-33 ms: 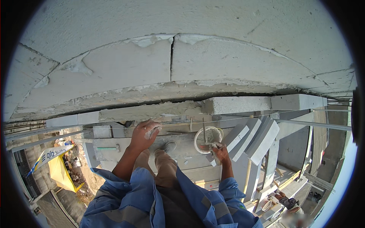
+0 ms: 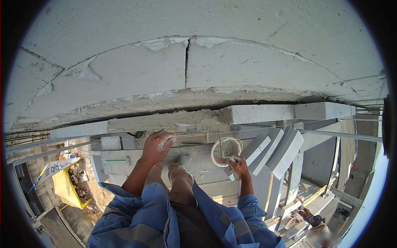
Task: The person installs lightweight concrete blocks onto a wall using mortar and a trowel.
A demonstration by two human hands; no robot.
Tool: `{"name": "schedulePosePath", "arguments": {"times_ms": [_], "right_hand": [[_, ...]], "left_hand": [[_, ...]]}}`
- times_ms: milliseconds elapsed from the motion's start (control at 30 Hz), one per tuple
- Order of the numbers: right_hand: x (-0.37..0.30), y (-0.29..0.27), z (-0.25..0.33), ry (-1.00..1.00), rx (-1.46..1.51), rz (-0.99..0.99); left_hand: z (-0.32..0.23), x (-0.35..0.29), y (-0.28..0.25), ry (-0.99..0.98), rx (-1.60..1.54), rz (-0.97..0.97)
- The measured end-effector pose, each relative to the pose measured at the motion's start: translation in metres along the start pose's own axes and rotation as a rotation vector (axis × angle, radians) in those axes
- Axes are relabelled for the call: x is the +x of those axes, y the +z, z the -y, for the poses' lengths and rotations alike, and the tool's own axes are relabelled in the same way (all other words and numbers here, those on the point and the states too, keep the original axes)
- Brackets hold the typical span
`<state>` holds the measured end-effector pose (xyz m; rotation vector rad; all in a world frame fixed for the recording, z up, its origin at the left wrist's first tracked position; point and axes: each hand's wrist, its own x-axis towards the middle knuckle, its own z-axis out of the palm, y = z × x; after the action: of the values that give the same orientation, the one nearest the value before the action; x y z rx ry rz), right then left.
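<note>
My left hand (image 2: 159, 145), smeared with pale mortar, is closed with the fingers curled. It hangs in front of the mortar-coated block ledge (image 2: 165, 122); what lies in the fingers, if anything, is hidden. My right hand (image 2: 239, 166), also caked with mortar, is closed at the near right rim of a round white bucket (image 2: 214, 156). It grips a mortar-covered tool whose end dips into the bucket; its kind is hard to make out. Grey mortar (image 2: 231, 145) lies inside, and a thin stick (image 2: 220, 140) rises from it.
A pale block wall (image 2: 136, 70) fills the far side. Several blocks (image 2: 285, 153) lean right of the bucket. Taut lines (image 2: 322, 131) cross ahead. A green-handled tool (image 2: 118, 161) lies left on the platform. Another person (image 2: 313, 219) is below right; ground shows far below left.
The tool in my right hand has shifted slightly within the bucket, and the thin stick's top leans a little more to the left. My left hand stays in place.
</note>
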<state>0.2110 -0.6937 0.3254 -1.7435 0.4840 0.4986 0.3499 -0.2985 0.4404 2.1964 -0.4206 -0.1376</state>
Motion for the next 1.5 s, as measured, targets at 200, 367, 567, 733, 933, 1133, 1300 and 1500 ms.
{"name": "schedulePosePath", "arguments": {"times_ms": [200,367,567,733,933,1133,1300,1500], "right_hand": [[0.036,0.005,0.023,-0.078,-0.112,-0.043],[0.028,-0.022,0.049,-0.143,0.124,-0.012],[-0.024,-0.032,0.057,-0.008,0.257,0.042],[-0.075,-0.034,-0.011,0.191,0.194,-0.045],[-0.091,0.012,-0.083,0.43,-0.174,-0.185],[-0.057,0.056,-0.197,0.498,-0.226,-0.401],[0.001,0.085,-0.243,0.568,-0.119,-0.5],[0.053,0.094,-0.285,0.63,0.011,-0.673]], "left_hand": [[-0.007,0.008,0.004,0.04,0.03,0.039],[-0.014,0.009,0.008,0.01,0.068,0.044],[-0.014,0.009,0.01,0.059,0.028,0.019],[-0.018,0.016,0.022,0.072,0.001,0.046],[-0.011,0.024,0.034,0.148,0.109,0.126],[-0.042,0.064,0.065,0.186,0.113,0.268],[-0.071,0.094,0.106,0.225,0.132,0.286],[-0.056,0.085,0.104,0.249,0.312,0.363]]}}
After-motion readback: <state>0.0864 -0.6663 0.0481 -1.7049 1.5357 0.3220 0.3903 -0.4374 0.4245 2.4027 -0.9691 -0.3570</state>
